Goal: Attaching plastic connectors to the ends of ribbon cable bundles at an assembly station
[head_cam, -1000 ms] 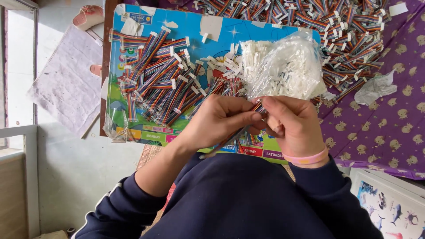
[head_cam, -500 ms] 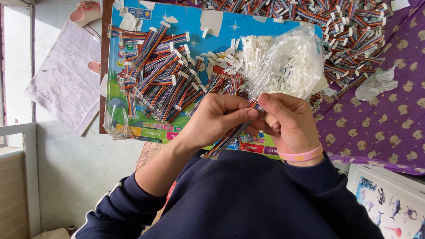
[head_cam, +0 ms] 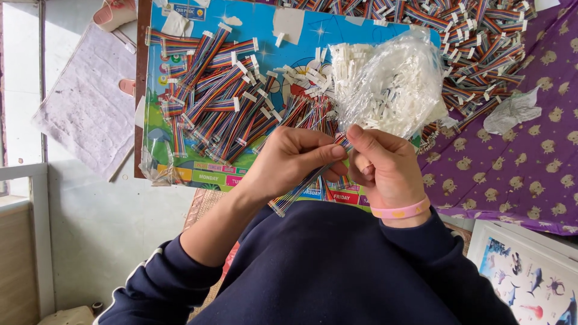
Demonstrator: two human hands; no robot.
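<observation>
Floor mat: a pale grey cloth mat (head_cam: 84, 114) lies flat at the far left, apart from the work board.
Work board: a blue picture board (head_cam: 180, 174) with coloured panels along its near edge serves as the work surface.
Cable pile on board: multicoloured ribbon cables with white end connectors (head_cam: 211, 102) lie heaped across the left half of the board.
Left hand: the left hand (head_cam: 289, 159) is closed, thumb and forefinger pinching the upper end of a ribbon cable.
Held ribbon cable: a single ribbon cable (head_cam: 304, 186) runs diagonally from the fingertips down to its bare end near the dark blue sleeve; it sits between both hands, above the near edge of the board.
Right hand: the right hand (head_cam: 385, 165), with a pink wristband (head_cam: 400, 210), is closed on the same cable end, fingertips touching those of the left hand.
Connector bag: a clear plastic bag of small white connectors (head_cam: 391, 84) rests just beyond the hands.
Far cable pile: more ribbon cables (head_cam: 481, 42) cover the purple patterned cloth (head_cam: 518, 174) at the right.
</observation>
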